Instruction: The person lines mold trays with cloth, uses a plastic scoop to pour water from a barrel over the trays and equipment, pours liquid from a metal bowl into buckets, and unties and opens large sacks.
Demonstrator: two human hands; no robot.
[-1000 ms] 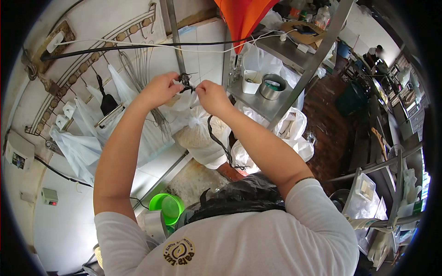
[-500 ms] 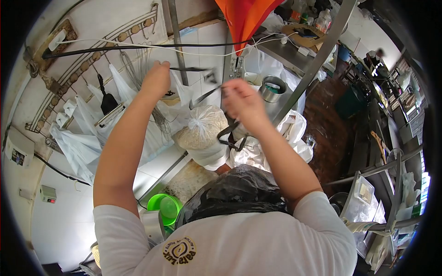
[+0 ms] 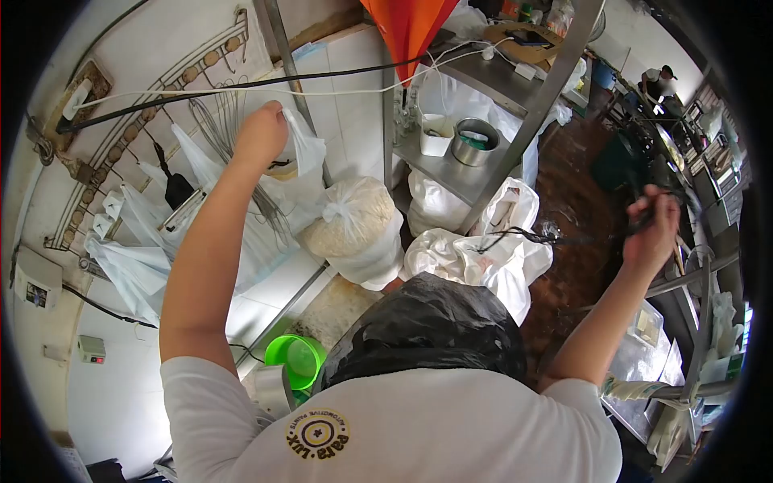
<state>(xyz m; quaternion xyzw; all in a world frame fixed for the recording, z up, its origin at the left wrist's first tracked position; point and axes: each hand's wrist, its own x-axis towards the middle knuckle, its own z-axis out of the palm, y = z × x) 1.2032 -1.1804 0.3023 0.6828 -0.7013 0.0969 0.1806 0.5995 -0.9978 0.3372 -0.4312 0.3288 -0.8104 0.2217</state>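
My left hand point(image 3: 261, 134) is raised with its fingers closed, beside the hanging wire whisks point(image 3: 216, 121) and a white plastic bag point(image 3: 303, 149). What those fingers hold, if anything, is hidden. Far to the right, my right hand point(image 3: 656, 229) grips a thin black strip point(image 3: 538, 236), which looks like a strap or a length of plastic. Its loose end trails left over the white sacks point(image 3: 463, 262). Between my arms stands a tied clear bag of pale, grainy contents point(image 3: 346, 221), in a white sack. Black plastic point(image 3: 423, 330) covers my front.
A metal shelf point(image 3: 447, 173) carries a steel pot point(image 3: 475, 143) and a white container point(image 3: 436, 135). Black and white cables cross overhead, near an orange hanging cloth point(image 3: 409, 32). A green bucket point(image 3: 296, 361) stands low at the left. Another person point(image 3: 660, 84) is far back right.
My right hand has swung far to the right and lower, drawing the black strip away from my left hand. My left hand stays raised, shifted slightly left in view.
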